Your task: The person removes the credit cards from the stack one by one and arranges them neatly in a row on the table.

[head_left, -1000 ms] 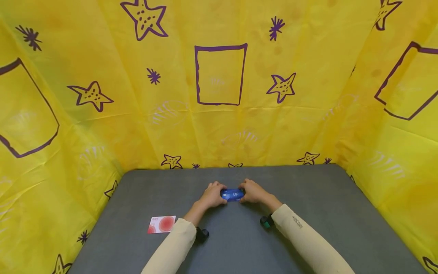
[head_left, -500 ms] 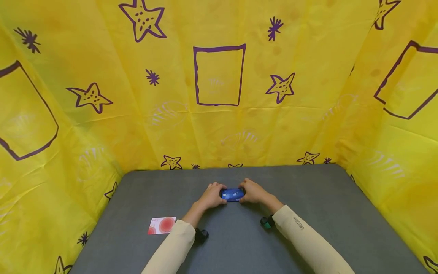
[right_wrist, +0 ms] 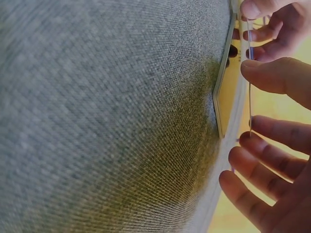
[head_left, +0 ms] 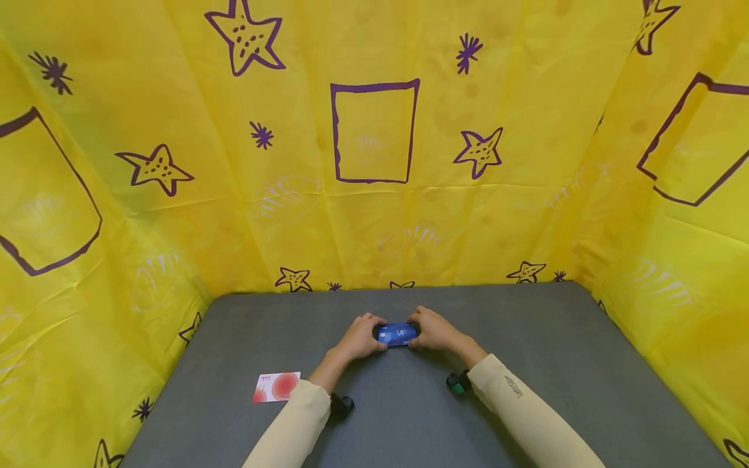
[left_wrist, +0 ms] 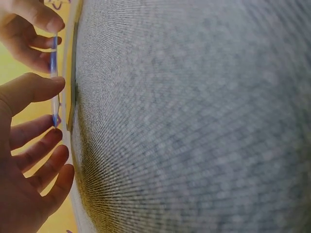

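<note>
The head view looks forward and down from above, facing the yellow fabric wall with purple prints (head_left: 374, 214), the grey cloth-covered table (head_left: 398, 416) across the bottom. The left wrist view sits close and low, turned sideways, the table filling centre and right; the right wrist view mirrors it. All share the thin blue rectangular card (head_left: 395, 334).

Yellow cloth (head_left: 363, 221) printed with purple-outlined starfish (head_left: 480, 153) fills the frame's top and sides; a white-and-red card (head_left: 276, 387) lies lower left on the gray tabletop (head_left: 392, 416).
</note>
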A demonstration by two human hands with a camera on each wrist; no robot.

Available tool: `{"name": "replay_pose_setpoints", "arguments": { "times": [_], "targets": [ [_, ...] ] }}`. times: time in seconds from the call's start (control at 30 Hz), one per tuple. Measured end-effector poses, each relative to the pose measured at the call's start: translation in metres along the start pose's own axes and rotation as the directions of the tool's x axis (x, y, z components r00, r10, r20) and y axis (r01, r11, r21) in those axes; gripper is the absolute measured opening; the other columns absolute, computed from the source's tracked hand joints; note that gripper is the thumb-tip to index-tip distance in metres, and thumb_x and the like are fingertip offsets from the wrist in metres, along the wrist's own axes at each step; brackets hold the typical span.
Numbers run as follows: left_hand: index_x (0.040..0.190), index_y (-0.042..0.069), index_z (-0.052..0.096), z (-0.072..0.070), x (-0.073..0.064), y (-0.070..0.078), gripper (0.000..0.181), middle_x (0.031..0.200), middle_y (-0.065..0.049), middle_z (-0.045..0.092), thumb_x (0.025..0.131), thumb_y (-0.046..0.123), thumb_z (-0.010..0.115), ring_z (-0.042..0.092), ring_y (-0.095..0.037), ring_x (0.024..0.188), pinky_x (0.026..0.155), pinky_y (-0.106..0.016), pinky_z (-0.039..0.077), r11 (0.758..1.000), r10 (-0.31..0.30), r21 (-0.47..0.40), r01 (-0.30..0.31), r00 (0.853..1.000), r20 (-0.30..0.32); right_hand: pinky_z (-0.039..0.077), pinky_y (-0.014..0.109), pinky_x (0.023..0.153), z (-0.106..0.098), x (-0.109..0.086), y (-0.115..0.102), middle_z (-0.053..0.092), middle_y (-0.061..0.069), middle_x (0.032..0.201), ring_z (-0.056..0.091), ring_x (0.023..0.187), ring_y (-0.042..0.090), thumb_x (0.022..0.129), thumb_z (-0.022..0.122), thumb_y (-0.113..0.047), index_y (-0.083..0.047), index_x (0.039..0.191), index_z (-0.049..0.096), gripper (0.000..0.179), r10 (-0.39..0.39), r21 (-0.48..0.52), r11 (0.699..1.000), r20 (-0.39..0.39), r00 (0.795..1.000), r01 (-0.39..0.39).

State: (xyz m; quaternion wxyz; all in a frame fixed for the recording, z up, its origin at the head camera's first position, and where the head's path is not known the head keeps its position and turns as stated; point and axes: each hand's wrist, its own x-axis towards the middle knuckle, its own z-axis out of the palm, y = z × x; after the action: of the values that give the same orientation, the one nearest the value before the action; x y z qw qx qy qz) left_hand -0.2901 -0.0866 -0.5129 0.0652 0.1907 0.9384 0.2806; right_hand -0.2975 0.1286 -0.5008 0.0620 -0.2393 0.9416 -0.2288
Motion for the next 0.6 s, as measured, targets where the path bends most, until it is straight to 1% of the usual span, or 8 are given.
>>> {"name": "replay_pose_setpoints", "arguments": {
  "times": [0.27, 0.4, 0.6],
  "targets": [
    [0.123, 0.008, 0.065, -0.0009, -0.0033, -0.0011, 0.05, 0.119, -0.012, 0.061, 0.078, 0.023, 0.08, 0.052, -0.029, 0.109, 0.096, -0.047, 0.044, 1.0, 0.003, -0.013, -0.003, 1.0, -0.029, 0.047, 0.039, 0.083, -0.0012, -0.0045, -0.0028, 0.057, 0.008, 0.1, 0.053, 0.087, 0.017, 0.076, 0.082, -0.022, -0.001, 0.118, 0.066, 0.049, -0.008, 0.021, 1.0, -0.01, 1.0, 0.008],
    [0.123, 0.008, 0.065, -0.0018, -0.0049, -0.0013, 0.05, 0.118, -0.011, 0.061, 0.078, 0.024, 0.08, 0.052, -0.028, 0.108, 0.095, -0.047, 0.044, 1.0, 0.004, -0.012, -0.004, 0.999, -0.037, 0.046, 0.037, 0.08, -0.0009, -0.006, -0.0026, 0.056, 0.007, 0.1, 0.051, 0.086, 0.015, 0.077, 0.082, -0.023, -0.001, 0.118, 0.066, 0.049, -0.022, 0.018, 1.0, -0.014, 1.0, 0.023],
    [0.122, 0.008, 0.066, -0.0044, -0.0102, -0.0001, 0.05, 0.118, -0.012, 0.061, 0.077, 0.024, 0.081, 0.052, -0.028, 0.108, 0.095, -0.048, 0.044, 0.999, 0.005, -0.041, -0.007, 0.998, -0.055, 0.045, 0.034, 0.076, 0.0, -0.008, -0.0019, 0.055, 0.006, 0.1, 0.05, 0.085, 0.014, 0.077, 0.081, -0.024, -0.002, 0.118, 0.066, 0.049, -0.051, 0.016, 0.999, -0.026, 0.998, 0.051]
  ]
}}
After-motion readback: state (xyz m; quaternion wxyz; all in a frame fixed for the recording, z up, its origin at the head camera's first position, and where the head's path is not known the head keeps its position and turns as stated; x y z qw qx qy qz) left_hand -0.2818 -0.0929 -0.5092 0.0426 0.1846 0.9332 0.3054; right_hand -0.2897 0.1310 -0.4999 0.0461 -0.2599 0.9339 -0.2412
